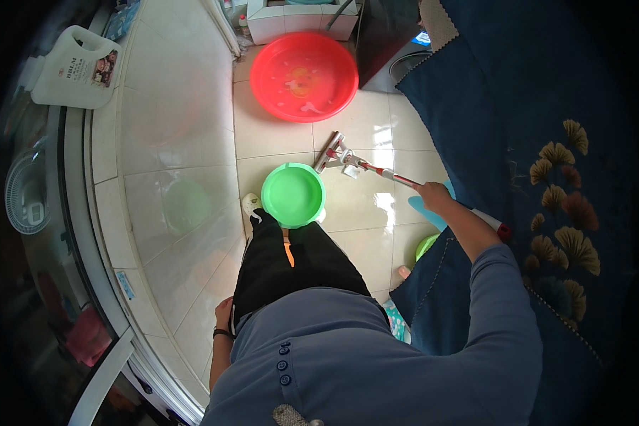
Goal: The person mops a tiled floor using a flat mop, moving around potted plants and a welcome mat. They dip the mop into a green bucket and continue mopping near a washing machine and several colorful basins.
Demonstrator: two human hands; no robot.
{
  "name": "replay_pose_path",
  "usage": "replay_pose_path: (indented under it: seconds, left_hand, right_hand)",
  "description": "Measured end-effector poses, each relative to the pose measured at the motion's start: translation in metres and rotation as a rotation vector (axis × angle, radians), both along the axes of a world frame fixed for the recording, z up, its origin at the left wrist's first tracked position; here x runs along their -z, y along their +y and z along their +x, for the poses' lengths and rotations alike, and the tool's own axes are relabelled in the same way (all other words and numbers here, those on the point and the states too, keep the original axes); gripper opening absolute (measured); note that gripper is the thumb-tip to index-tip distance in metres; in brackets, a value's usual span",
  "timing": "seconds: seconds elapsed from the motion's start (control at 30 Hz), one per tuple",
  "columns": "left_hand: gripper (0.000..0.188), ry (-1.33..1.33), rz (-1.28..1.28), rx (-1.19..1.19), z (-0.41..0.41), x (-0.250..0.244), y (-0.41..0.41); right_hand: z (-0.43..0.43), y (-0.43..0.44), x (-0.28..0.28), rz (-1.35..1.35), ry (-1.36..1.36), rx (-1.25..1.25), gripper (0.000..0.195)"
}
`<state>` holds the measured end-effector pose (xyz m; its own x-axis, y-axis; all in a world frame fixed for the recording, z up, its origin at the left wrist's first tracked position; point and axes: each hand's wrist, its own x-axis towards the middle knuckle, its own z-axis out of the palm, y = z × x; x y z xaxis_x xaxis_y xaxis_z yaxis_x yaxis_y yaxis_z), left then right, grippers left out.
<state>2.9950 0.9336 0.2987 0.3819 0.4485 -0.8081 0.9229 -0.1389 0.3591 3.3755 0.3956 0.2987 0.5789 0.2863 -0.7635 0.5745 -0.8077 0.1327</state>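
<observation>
My right hand [434,196] is closed around the red and silver handle of a squeeze mop [387,174], held at a slant. The mop's metal head [329,152] is beside the rim of a light green plastic basin [293,195], which is in front of my legs, near my shoes. Beyond it a large red plastic basin [304,77] stands on the floor, with liquid and whitish foam inside. My left hand [224,313] hangs at my left hip against my black trousers; its fingers are mostly hidden, and whether it holds anything does not show.
A tiled wall [181,133] runs along the left, with a white plastic jug [80,69] on its ledge by a sliding window frame. At right hangs a dark blue cloth [484,133] with leaf patterns, partly covering a washing machine [391,66]. The floor tiles [351,207] are shiny.
</observation>
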Motion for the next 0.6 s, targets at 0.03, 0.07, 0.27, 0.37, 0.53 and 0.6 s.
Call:
replay_pose_path:
  seconds: [0.03, 0.07, 0.27, 0.37, 0.53, 0.6]
  left_hand:
    - [0.028, -0.002, -0.006, 0.003, 0.005, -0.001, -0.003]
    - [0.028, -0.004, -0.013, 0.007, 0.011, -0.002, -0.005]
    - [0.028, -0.109, -0.068, -0.098, 0.001, 0.028, 0.010]
    - [0.027, -0.091, -0.074, -0.124, 0.018, 0.025, 0.002]
    - [0.027, -0.082, -0.069, -0.089, 0.017, 0.028, 0.005]
    - [0.028, -0.072, -0.089, -0.115, 0.012, 0.031, 0.005]
  right_hand:
    - [-0.001, -0.010, 0.003, -0.006, 0.012, 0.026, 0.041]
    - [-0.003, -0.019, 0.005, -0.013, 0.023, 0.051, 0.041]
    - [-0.028, -0.046, 0.026, 0.132, 0.096, 0.251, 0.050]
    - [-0.053, -0.057, 0.039, 0.165, 0.143, 0.271, 0.050]
    - [-0.074, -0.047, 0.036, 0.294, 0.217, 0.661, 0.042]
    - [-0.069, -0.040, 0.017, 0.311, 0.204, 0.778, 0.040]
